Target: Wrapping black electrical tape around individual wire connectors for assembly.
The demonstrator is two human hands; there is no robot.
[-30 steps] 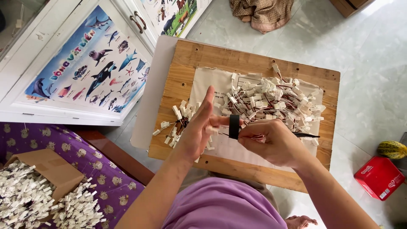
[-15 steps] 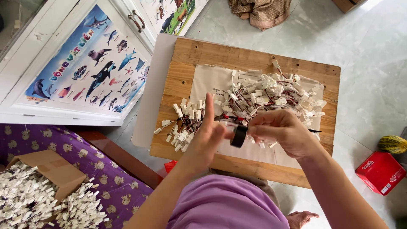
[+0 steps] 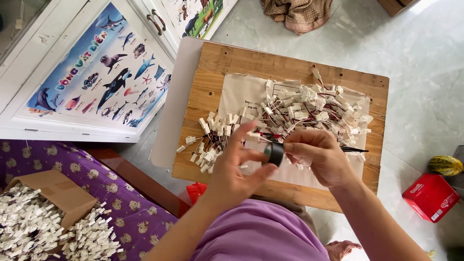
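Note:
My right hand grips a small black roll of tape over a wooden board. My left hand meets it from the left, thumb and fingers pinching at the roll's edge and at a thin red and black wire piece with a white plug. A pile of white plug connectors with red and black wires lies on a beige cloth on the board, and a smaller cluster of connectors lies just left of my hands.
A cardboard box heaped with white connectors sits on a purple patterned cloth at lower left. A white cabinet with an animal poster stands left. A red tin and a yellow-green fruit lie on the floor at right.
My hands have drawn together over the board's near edge; the left hand's fingers have closed in on the tape roll held by the right.

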